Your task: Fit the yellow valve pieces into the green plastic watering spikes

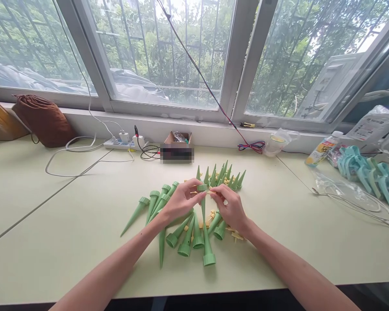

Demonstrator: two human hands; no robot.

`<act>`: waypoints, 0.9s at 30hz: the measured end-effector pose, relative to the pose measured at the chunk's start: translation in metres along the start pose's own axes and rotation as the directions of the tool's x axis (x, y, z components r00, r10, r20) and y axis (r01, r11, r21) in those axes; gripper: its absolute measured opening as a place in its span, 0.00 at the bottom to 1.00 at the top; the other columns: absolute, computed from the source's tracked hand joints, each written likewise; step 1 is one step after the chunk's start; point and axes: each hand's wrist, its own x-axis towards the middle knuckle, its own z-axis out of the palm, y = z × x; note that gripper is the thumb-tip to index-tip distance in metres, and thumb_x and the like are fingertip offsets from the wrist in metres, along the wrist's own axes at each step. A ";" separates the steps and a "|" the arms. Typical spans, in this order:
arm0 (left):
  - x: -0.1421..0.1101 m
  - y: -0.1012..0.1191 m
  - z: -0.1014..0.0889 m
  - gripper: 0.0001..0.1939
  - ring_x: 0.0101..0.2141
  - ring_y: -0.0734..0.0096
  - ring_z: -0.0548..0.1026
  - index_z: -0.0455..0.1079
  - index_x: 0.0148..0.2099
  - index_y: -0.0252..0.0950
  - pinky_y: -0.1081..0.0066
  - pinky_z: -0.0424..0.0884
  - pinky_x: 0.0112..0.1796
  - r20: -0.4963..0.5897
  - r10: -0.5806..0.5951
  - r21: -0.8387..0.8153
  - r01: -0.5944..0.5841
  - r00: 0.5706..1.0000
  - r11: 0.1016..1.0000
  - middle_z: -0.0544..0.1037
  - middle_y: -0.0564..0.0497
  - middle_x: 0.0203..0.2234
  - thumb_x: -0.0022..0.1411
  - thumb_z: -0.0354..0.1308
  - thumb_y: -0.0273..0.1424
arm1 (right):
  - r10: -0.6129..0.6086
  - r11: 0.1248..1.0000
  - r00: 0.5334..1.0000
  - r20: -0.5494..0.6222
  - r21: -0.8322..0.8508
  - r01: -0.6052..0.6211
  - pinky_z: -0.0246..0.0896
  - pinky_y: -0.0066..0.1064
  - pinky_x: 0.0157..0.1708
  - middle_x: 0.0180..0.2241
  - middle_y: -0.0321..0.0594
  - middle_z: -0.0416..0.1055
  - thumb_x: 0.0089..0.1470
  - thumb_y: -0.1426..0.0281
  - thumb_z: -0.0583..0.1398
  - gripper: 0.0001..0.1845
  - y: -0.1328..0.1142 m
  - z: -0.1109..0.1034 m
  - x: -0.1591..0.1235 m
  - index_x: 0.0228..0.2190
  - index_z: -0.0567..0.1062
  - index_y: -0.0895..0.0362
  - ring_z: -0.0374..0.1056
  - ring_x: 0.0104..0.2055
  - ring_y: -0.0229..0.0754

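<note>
My left hand (180,201) is closed on a green plastic spike (202,203) and holds it upright by its wide cap end, above a pile. My right hand (230,206) is pinched on a small yellow part (210,193) right beside the cap. Under both hands lie several loose green spikes (184,239) with small yellow pieces (236,236) among them. More green spikes (154,203) lie to the left. A group of spikes (223,176) stands points up just behind my hands.
The pale green table (68,233) runs along a window sill. A brown pouch (42,119), a power strip with cables (123,140) and a small cardboard box (177,144) are at the back. Teal plastic parts (369,170), a bottle (322,150) and clear bags (343,190) lie at the right.
</note>
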 end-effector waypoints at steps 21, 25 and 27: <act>-0.002 0.002 0.003 0.07 0.40 0.68 0.71 0.69 0.39 0.36 0.69 0.76 0.38 0.010 0.128 0.180 -0.128 0.992 0.975 0.69 0.48 0.38 0.65 0.57 0.34 | 0.086 0.996 0.996 0.025 -0.010 -0.086 0.57 0.28 0.25 0.25 0.36 0.67 0.67 0.62 0.53 0.16 -0.002 0.000 0.000 0.29 0.71 0.56 0.59 0.24 0.36; -0.002 0.003 0.004 0.06 0.40 0.68 0.71 0.69 0.38 0.36 0.70 0.76 0.37 0.006 0.128 0.180 -0.127 0.992 0.975 0.69 0.48 0.38 0.65 0.58 0.34 | 0.089 0.996 0.996 0.025 -0.022 -0.089 0.56 0.28 0.25 0.24 0.35 0.67 0.67 0.62 0.53 0.17 0.000 0.001 -0.001 0.29 0.70 0.56 0.58 0.24 0.36; -0.002 0.004 0.004 0.07 0.39 0.68 0.71 0.69 0.38 0.36 0.69 0.76 0.37 0.003 0.126 0.184 -0.124 0.992 0.975 0.70 0.48 0.38 0.65 0.58 0.34 | 0.090 0.996 0.996 0.023 -0.026 -0.090 0.56 0.28 0.25 0.24 0.35 0.66 0.67 0.63 0.52 0.17 0.001 0.002 -0.001 0.28 0.70 0.56 0.58 0.24 0.36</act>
